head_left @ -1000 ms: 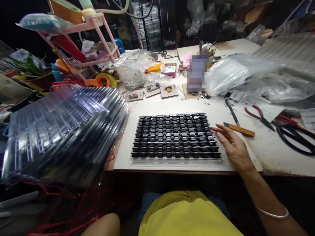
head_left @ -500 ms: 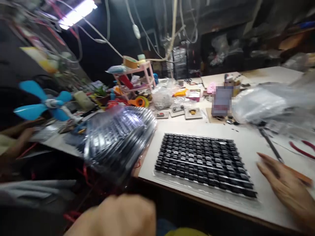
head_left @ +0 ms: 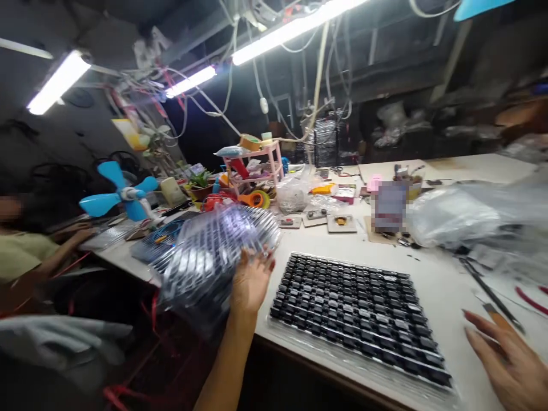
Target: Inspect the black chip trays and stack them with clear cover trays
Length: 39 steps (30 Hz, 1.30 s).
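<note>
My left hand [head_left: 252,282] is raised at the right side of a stack of clear plastic trays [head_left: 201,257], palm partly showing and fingers apart. Whether its fingertips touch the stack, I cannot tell. In front of me lies a clear tray filled with rows of small black parts [head_left: 355,314]. To the right of it, my right hand [head_left: 509,365] rests low over the table with its fingers stretched out and apart. Partly hidden behind those fingers is a tool with an orange-brown handle [head_left: 499,317] and a thin metal end; I see no grip on it.
A blue fan [head_left: 126,194] stands left, near a co-worker's arm [head_left: 64,251]. Small flat blocks [head_left: 341,223] and a pink rack [head_left: 252,162] stand behind the trays. Plastic bags [head_left: 466,211], a dark rod [head_left: 492,294] and red-handled pliers [head_left: 531,299] lie right.
My left hand has risen from the bottom edge to the tray stack, its fingers now spread. The view has tilted upward. My right hand has shifted slightly, staying near the orange-brown tool.
</note>
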Tool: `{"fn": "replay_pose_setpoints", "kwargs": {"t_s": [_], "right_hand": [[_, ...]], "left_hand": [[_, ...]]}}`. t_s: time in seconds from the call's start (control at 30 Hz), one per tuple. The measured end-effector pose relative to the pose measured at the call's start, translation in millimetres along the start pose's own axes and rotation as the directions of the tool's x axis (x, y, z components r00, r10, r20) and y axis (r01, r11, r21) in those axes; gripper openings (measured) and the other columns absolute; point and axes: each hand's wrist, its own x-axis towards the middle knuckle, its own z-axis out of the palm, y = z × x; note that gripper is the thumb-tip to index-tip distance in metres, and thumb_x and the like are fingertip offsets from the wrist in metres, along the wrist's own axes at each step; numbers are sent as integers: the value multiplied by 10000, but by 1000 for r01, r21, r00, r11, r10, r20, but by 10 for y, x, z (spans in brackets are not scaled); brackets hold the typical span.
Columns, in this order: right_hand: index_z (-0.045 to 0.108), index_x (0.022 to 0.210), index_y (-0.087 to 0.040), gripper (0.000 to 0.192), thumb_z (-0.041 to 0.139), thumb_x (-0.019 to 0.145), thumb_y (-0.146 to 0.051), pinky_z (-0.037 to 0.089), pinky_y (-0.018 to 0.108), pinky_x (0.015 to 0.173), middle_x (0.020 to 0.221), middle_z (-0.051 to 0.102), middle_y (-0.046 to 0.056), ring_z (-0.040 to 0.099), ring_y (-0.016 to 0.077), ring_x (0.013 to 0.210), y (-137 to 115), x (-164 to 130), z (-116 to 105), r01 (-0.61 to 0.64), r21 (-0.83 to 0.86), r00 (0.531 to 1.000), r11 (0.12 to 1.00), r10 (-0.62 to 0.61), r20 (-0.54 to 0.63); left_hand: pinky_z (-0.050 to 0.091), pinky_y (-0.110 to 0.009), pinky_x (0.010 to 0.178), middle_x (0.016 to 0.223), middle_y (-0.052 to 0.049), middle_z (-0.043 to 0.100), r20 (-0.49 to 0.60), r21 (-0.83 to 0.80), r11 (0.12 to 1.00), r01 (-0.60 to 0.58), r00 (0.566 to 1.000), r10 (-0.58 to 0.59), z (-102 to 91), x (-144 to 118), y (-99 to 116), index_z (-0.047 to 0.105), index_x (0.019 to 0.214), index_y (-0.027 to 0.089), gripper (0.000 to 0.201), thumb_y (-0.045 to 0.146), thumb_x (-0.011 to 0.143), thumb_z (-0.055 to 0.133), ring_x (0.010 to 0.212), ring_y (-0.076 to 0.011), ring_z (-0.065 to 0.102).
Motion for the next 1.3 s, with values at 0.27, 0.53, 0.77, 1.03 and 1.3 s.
{"fn": "replay_pose_setpoints", "kwargs": {"t_s": [0.27,0.53,0.77,1.03,1.3], "right_hand": [[616,1063,-207,364,459,881,-481,487,436,891,1095,645,95,576,270,1068,-666,162,-152,-169,148,986,974,167,23],[345,1380,-270,575,495,881,-512,538,315,565,1275,503,138,656,198,782,-1156,351,-356,-483,711,870,510,188,456],[397,1365,-216,687,637,786,-498,363,217,346,865,512,4,498,76,466,-1149,209,-304,-669,550,739,500,365,566],[587,1230,-141,549,454,877,-539,430,314,658,734,615,34,567,177,679,-980,126,-341,-325,-85,813,942,325,482],[552,1237,-147,491,381,903,-464,458,320,711,849,641,69,605,205,762,-886,364,-83,-186,-135,869,973,227,440]], "left_hand": [[517,-316,874,962,-52,694,160,438,892,-113,986,46,-205,-219,-98,608,782,191,246,237,629,796,959,-219,641],[538,-188,595,709,-5,652,52,549,820,165,972,-230,-539,-5,-36,633,1090,201,574,306,566,843,632,-110,593],[482,-169,583,816,-9,661,5,712,677,187,963,-271,-617,64,-161,582,1236,247,729,402,566,822,626,-91,528],[269,-396,1102,1301,-64,551,228,951,226,-210,972,-61,-786,-12,-311,634,1147,194,538,550,747,586,1278,-267,413],[292,-370,1089,1323,-66,553,95,934,358,-23,978,-186,-650,243,-334,602,1212,220,550,495,738,645,1274,-251,438]]}}
